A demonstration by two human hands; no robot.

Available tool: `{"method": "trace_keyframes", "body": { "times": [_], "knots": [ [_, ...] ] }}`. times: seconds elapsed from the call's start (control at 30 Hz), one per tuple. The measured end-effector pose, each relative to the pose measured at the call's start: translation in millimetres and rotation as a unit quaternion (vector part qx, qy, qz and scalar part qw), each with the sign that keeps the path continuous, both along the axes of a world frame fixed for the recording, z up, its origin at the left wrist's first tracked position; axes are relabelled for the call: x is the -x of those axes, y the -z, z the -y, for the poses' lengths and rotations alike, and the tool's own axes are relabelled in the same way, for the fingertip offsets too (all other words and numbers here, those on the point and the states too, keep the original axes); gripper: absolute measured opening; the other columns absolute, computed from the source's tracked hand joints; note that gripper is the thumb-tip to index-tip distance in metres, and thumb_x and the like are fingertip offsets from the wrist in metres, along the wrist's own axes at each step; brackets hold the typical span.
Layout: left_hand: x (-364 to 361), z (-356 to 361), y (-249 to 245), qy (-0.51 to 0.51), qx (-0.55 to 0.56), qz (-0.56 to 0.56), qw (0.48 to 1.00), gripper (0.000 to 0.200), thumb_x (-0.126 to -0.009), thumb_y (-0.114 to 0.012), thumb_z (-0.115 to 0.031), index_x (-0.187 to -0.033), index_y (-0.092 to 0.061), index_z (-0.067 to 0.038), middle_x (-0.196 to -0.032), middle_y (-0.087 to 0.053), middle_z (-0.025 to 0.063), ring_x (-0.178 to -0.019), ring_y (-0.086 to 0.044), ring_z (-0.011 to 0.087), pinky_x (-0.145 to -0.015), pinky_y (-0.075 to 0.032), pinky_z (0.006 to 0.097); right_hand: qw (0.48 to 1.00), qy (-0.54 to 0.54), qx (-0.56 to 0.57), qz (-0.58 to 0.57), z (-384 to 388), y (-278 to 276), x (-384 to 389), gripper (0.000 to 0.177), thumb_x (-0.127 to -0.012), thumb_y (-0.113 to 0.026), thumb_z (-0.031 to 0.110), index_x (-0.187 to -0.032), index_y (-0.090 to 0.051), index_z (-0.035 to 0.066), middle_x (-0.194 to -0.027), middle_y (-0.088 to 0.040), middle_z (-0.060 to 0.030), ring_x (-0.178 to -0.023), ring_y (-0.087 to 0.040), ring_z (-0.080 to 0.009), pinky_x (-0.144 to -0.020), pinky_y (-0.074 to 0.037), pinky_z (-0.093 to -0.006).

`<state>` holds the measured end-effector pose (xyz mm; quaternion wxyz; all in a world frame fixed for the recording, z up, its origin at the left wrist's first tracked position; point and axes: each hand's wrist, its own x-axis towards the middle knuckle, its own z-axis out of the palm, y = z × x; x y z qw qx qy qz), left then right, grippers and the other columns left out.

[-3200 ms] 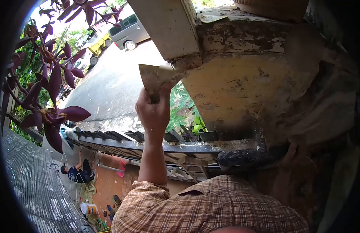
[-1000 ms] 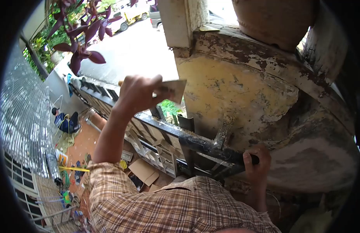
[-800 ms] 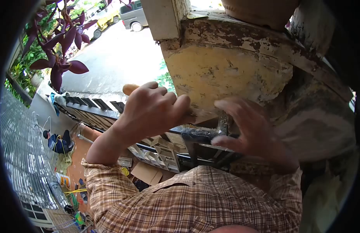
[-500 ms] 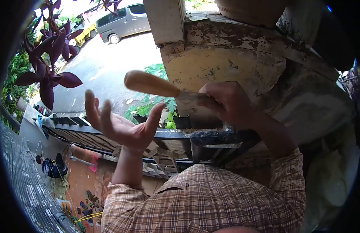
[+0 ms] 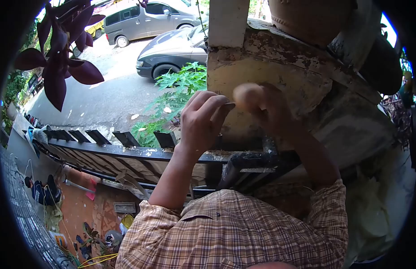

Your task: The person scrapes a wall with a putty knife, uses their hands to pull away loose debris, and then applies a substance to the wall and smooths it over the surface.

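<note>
A scraper with a rounded wooden handle is held up between my two hands, in front of the peeling wall. The handle is blurred by motion. My right hand is closed around the handle, its fingers partly in shadow. Beside it on the left, my left hand is closed, with thumb and fingers pinching the thin metal blade. Most of the blade is hidden by the fingers or seen edge-on.
A black metal railing with upright stubs runs below my hands. The wall has flaking paint and a large pot on top. Purple leaves hang at the left. Parked cars stand on the road beyond.
My left hand has gone from open and spread to closed on the blade, moving right. My right hand has shifted from the blade to the handle, and the scraper has turned round.
</note>
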<state>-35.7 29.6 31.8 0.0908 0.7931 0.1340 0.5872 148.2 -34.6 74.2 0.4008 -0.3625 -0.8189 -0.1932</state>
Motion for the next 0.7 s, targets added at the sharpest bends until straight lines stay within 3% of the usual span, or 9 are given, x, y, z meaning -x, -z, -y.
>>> {"method": "trace_keyframes", "body": {
  "times": [0.07, 0.17, 0.23, 0.3, 0.37, 0.43, 0.47, 0.5, 0.7],
  "knots": [
    [1.2, -5.5, 4.5, 0.013, 0.118, 0.039, 0.992, 0.012, -0.081, -0.069, -0.007, -0.09, -0.063, -0.004, -0.08, -0.06, 0.0109, -0.074, -0.06, 0.0264, -0.065, -0.048, 0.0356, 0.999, -0.021, 0.026, -0.005, -18.2, -6.9, 13.2, 0.014, -0.084, -0.066, 0.012, -0.094, -0.058, 0.006, -0.086, -0.062, -0.0122, -0.08, -0.061, -0.0311, -0.072, -0.049, -0.0394],
    [8.8, -25.7, 24.3, 0.132, 0.161, 0.103, 0.973, 0.015, -0.08, -0.071, -0.008, -0.091, -0.063, -0.003, -0.08, -0.061, 0.0099, -0.071, -0.061, 0.0246, -0.066, -0.047, 0.0336, 0.995, -0.057, 0.037, 0.071, -33.1, -11.7, 31.2, 0.017, -0.086, -0.062, 0.009, -0.1, -0.054, 0.006, -0.089, -0.061, -0.0129, -0.083, -0.059, -0.0329, -0.074, -0.048, -0.0407],
    [21.4, -32.2, 20.8, 0.15, 0.074, 0.096, 0.981, 0.017, -0.08, -0.073, -0.01, -0.092, -0.063, -0.003, -0.085, -0.064, 0.0094, -0.073, -0.062, 0.0237, -0.07, -0.047, 0.0327, 0.993, -0.096, 0.064, 0.008, -37.5, 0.1, 42.9, 0.019, -0.087, -0.06, 0.007, -0.104, -0.052, 0.005, -0.092, -0.06, -0.014, -0.084, -0.058, -0.0336, -0.074, -0.047, -0.0411],
    [31.9, -25.5, 26.2, 0.131, 0.152, 0.026, 0.979, 0.015, -0.08, -0.073, -0.009, -0.091, -0.063, -0.004, -0.092, -0.064, 0.01, -0.081, -0.063, 0.0233, -0.073, -0.048, 0.0324, 0.992, -0.094, 0.087, 0.018, -40.5, 10.5, 40.6, 0.02, -0.088, -0.059, 0.01, -0.106, -0.051, 0.005, -0.095, -0.059, -0.0141, -0.087, -0.058, -0.0332, -0.077, -0.046, -0.0416],
    [26.8, -25.6, 32.0, 0.155, 0.196, 0.049, 0.967, 0.013, -0.083, -0.07, -0.006, -0.094, -0.063, -0.003, -0.092, -0.066, 0.0097, -0.084, -0.064, 0.0217, -0.077, -0.049, 0.0308, 0.989, -0.09, 0.118, 0.026, -37.1, 12.7, 36.5, 0.022, -0.09, -0.058, 0.012, -0.109, -0.05, 0.006, -0.099, -0.059, -0.0141, -0.09, -0.058, -0.0328, -0.079, -0.045, -0.0421],
    [14.0, -35.7, 29.8, 0.279, 0.289, 0.265, 0.877, 0.013, -0.085, -0.067, -0.002, -0.097, -0.061, -0.001, -0.092, -0.066, 0.0088, -0.086, -0.064, 0.0189, -0.079, -0.05, 0.0296, 0.996, -0.008, -0.037, 0.082, -30.4, 1.5, 31.3, 0.025, -0.091, -0.056, 0.018, -0.113, -0.051, 0.007, -0.106, -0.058, -0.0137, -0.097, -0.056, -0.032, -0.086, -0.042, -0.0441],
    [10.3, -44.2, 29.2, 0.334, 0.259, 0.338, 0.841, 0.017, -0.086, -0.064, 0.003, -0.102, -0.058, 0.0, -0.096, -0.066, 0.009, -0.09, -0.063, 0.0163, -0.082, -0.051, 0.0289, 0.995, -0.002, -0.051, 0.088, -27.8, -0.4, 20.1, 0.028, -0.091, -0.056, 0.02, -0.115, -0.05, 0.007, -0.11, -0.056, -0.0139, -0.1, -0.054, -0.032, -0.089, -0.04, -0.0454],
    [10.9, -47.1, 22.9, 0.338, 0.317, 0.383, 0.799, 0.021, -0.084, -0.063, 0.007, -0.103, -0.058, -0.001, -0.102, -0.065, 0.0103, -0.095, -0.063, 0.0161, -0.084, -0.051, 0.0301, 0.994, 0.004, -0.064, 0.093, -23.4, -1.6, 5.8, 0.03, -0.091, -0.056, 0.022, -0.117, -0.05, 0.007, -0.114, -0.055, -0.0142, -0.103, -0.053, -0.0319, -0.091, -0.038, -0.0467],
    [-2.2, -69.6, -6.3, 0.369, 0.281, 0.384, 0.798, 0.022, -0.083, -0.063, 0.008, -0.104, -0.059, 0.001, -0.096, -0.066, 0.0093, -0.089, -0.064, 0.0155, -0.087, -0.053, 0.0322, 0.966, 0.142, -0.177, 0.127, -31.7, -1.8, -49.6, 0.034, -0.089, -0.059, 0.022, -0.119, -0.051, 0.008, -0.125, -0.051, -0.0157, -0.117, -0.049, -0.0319, -0.098, -0.036, -0.0486]
  ]
}}
